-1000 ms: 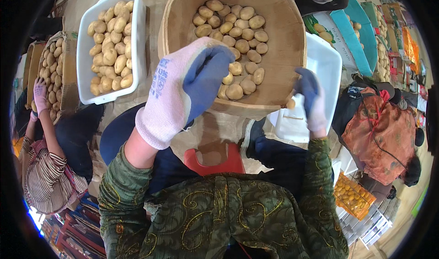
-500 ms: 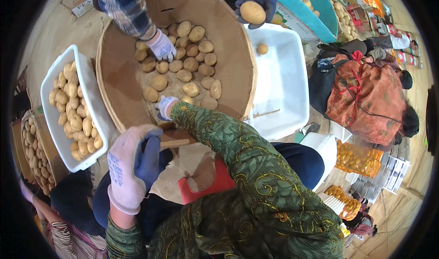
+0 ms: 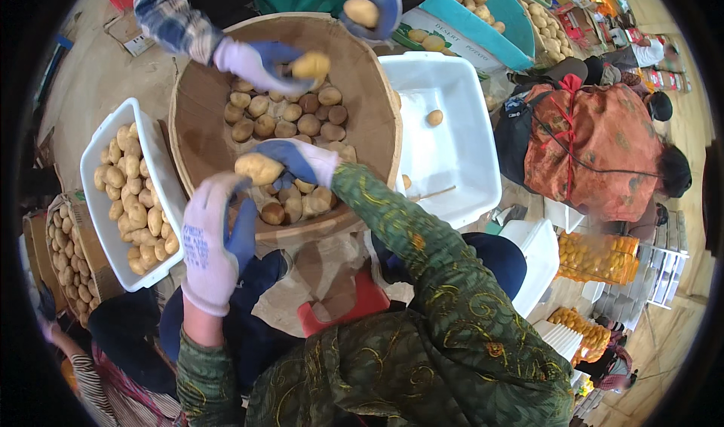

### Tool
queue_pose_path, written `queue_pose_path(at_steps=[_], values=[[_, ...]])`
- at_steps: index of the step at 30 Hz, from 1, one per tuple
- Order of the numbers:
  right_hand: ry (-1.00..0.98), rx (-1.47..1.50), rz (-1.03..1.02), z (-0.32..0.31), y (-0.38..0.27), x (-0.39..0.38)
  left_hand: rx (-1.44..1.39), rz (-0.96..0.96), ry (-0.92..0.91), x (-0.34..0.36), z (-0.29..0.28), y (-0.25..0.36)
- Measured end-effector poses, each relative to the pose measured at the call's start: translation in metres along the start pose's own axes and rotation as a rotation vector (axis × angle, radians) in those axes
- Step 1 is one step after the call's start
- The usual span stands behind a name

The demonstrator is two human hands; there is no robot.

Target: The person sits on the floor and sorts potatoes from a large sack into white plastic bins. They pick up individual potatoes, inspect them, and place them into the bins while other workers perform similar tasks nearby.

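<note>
Well, the right hand (image 3: 294, 158) grips a potato (image 3: 259, 169), likely hard, best hugged round its middle. I can't tell if the left hand (image 3: 210, 250) is closed.

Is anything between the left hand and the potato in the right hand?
Nothing visible stands between them: the left hand is just below and left of the potato gripped by the right hand. Whether hand and potato touch, I cannot tell. The co-worker's nearer hand is farther up, over the cardboard tub.
</note>
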State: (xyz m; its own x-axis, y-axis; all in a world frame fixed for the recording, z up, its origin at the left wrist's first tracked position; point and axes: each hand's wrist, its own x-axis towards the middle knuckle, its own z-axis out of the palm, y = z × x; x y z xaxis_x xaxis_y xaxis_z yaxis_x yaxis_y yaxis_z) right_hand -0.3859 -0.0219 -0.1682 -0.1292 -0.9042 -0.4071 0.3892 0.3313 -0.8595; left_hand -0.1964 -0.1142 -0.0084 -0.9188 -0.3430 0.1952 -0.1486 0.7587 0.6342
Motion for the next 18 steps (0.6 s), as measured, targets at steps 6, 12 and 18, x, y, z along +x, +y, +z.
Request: queue_pose_path(at_steps=[6, 12, 18], values=[[0.032, 0.603, -0.05, 0.06, -0.008, -0.097, 0.133, 0.159, -0.081, -0.003, 0.015, 0.012], [0.097, 0.805, 0.066, 0.1, -0.04, -0.17, -0.046, 0.268, -0.022, -0.007, 0.025, 0.037], [0.114, 0.642, 0.117, 0.105, -0.032, -0.197, -0.279, 0.269, 0.11, -0.014, 0.068, -0.006]])
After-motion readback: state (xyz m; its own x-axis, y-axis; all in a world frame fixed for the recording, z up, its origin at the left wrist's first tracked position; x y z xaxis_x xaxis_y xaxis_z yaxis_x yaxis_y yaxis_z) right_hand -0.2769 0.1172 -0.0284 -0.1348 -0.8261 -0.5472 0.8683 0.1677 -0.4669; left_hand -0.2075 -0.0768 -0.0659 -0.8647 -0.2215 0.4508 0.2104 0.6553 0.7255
